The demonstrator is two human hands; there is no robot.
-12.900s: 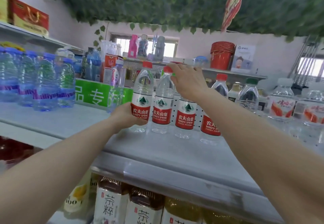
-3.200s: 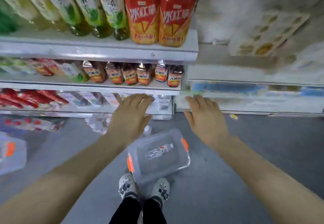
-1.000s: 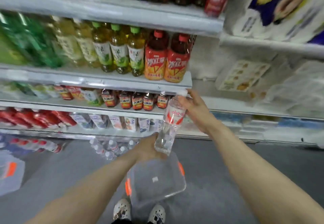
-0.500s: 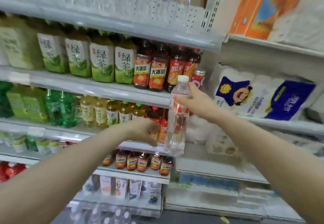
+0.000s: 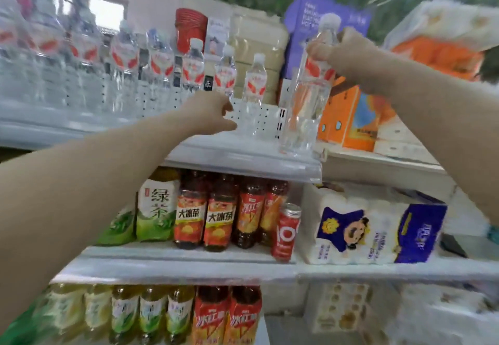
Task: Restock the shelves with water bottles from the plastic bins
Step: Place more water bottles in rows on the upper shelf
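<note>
- Step in hand, by my read: set the water bottle upright on the top shelf, at the right end of the bottle row.
- Bottle now: held near upright, base just above the shelf's front right corner, right of the row's last bottle. Whether the base touches the shelf, can't tell.
- To do it well: lower straight down, keep it vertical, seat the base fully behind the shelf's front lip, then slide it back in line with the row. Tall, narrow and full, so likely tippy; release only once it stands flat.
- Watch the shelf's right edge: the orange box sits just beyond it.
- Right hand: arm stretched up, fingers wrapped round the bottle's shoulder, just under the cap.
- Left hand: loosely curled, holding nothing, hovering over the shelf in front of the row, left of the held bottle. Free to steady neighbours.
</note>
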